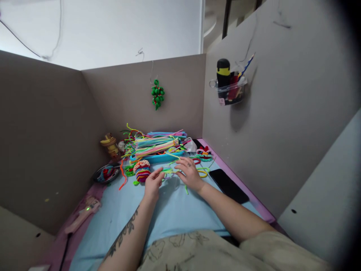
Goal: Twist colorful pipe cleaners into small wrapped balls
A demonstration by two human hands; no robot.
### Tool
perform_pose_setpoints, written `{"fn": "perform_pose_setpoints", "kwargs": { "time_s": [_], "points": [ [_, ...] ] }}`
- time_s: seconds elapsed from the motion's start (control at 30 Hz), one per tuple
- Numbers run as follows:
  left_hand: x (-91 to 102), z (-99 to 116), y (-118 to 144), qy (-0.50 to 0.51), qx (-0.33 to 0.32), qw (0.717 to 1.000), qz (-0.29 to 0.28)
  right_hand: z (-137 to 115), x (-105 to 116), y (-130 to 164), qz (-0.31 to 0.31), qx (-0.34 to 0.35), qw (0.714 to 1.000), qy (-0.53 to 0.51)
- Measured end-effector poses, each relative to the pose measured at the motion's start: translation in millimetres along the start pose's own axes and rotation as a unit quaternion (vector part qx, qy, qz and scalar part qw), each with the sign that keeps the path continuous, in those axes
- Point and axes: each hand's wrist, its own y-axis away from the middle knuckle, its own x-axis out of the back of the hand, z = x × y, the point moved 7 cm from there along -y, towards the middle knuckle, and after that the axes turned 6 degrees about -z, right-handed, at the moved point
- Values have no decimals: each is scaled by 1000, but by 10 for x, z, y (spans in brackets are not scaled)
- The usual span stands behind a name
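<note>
Green pipe cleaner (169, 171): mid-bench on blue cloth (169, 210), stretched between both hands. Left hand (152, 185) pinching its left end; right hand (189, 173) lying flat, fingers spread, over its right part. Beyond: striped woven ball (141, 171), tray of pipe cleaners (158, 148) toward back edge. Phone (228, 185) by right edge

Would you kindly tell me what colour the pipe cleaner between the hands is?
The pipe cleaner is light green, seen best in the head view.
</note>
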Motion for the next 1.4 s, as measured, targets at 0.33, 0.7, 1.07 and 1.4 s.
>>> {"fn": "perform_pose_setpoints", "kwargs": {
  "time_s": [0.33,0.7,1.07,1.4],
  "points": [
    [-64,21,-5,-27,-1,998,-52,-18,-201,21,-100,32,994,-8],
    [-95,20,-10,-47,-7,995,-91,3,-159,-43,-154,0,977,-149],
    [-109,117,35,12,4,997,-81,132,-66,-83,-103,-119,964,-215],
    [-133,112,61,52,22,993,-102,425,-243,14,-146,-247,875,-389]
  ]
}}
